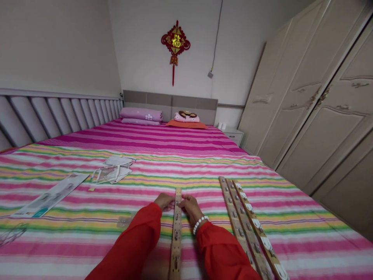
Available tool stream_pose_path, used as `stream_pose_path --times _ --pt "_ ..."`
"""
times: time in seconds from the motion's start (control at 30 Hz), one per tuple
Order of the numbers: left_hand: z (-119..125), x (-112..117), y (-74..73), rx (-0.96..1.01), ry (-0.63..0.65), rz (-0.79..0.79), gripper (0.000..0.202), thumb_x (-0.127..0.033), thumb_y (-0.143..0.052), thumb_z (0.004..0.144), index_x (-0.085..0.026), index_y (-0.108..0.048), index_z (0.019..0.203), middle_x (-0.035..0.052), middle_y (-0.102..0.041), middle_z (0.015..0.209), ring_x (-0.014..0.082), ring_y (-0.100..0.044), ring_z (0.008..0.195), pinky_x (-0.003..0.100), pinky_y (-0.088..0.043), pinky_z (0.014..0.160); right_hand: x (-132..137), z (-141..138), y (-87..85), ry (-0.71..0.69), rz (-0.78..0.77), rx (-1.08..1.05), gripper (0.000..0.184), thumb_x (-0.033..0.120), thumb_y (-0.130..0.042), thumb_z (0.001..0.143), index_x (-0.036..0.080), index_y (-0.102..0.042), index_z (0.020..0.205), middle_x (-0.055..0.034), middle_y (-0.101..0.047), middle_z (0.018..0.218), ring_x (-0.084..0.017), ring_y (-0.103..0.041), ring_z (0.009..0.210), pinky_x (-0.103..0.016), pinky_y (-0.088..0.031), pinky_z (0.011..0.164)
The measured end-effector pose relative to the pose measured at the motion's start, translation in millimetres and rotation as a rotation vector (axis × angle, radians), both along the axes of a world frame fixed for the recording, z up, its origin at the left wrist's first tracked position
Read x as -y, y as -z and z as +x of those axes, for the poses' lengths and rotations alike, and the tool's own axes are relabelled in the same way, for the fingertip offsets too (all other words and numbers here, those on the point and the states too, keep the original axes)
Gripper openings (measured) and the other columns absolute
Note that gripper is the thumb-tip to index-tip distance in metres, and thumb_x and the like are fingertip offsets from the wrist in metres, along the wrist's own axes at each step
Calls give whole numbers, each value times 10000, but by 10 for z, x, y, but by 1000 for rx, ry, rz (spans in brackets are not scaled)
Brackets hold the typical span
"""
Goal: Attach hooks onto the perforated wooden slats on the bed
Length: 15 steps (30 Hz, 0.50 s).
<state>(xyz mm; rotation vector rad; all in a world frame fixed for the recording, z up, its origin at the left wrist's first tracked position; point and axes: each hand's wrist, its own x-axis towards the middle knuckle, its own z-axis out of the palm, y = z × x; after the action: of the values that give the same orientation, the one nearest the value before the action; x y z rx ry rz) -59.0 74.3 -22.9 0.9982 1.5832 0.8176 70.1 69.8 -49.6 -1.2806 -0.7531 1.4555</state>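
Observation:
A long tan wooden strip (176, 241) with small metal fittings lies on the striped bedspread (186, 167), running away from me. My left hand (164, 201) pinches the strip's far end from the left. My right hand (190, 207), with a white bead bracelet at the wrist, pinches the same end from the right. Both arms wear red sleeves. What the fingertips press between them is too small to make out.
Three similar strips (247, 227) carrying white round pieces lie side by side at the right. Flat plastic packets (113, 171) and a long packet (49, 196) lie at the left. Pillows (141, 115) sit by the headboard. A wardrobe (320, 105) lines the right wall.

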Motion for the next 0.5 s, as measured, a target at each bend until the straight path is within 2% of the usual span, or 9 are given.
stream_pose_path --times 0.13,0.27,0.5 --pt "33 -113 -12 -88 19 -28 330 -327 -715 619 -175 -533 390 47 -556 385 165 -530 397 263 -374 415 -15 -5 45 -22 22 -11 389 48 -648 387 143 -623 763 47 -621 471 -156 -573 453 -244 -424 456" --pt "60 -204 1 -160 79 -13 348 -287 -747 593 -182 -516 356 44 -514 337 169 -504 359 282 -383 419 -36 -14 88 -47 48 -12 368 66 -685 383 135 -634 740 45 -623 480 -171 -604 490 -253 -447 487" --pt "72 -275 -15 -230 172 -46 381 -359 -789 546 -191 -516 341 22 -481 302 178 -518 375 275 -401 414 -49 -77 176 -53 83 11 362 89 -715 398 141 -652 751 33 -645 509 -168 -605 514 -251 -451 500"
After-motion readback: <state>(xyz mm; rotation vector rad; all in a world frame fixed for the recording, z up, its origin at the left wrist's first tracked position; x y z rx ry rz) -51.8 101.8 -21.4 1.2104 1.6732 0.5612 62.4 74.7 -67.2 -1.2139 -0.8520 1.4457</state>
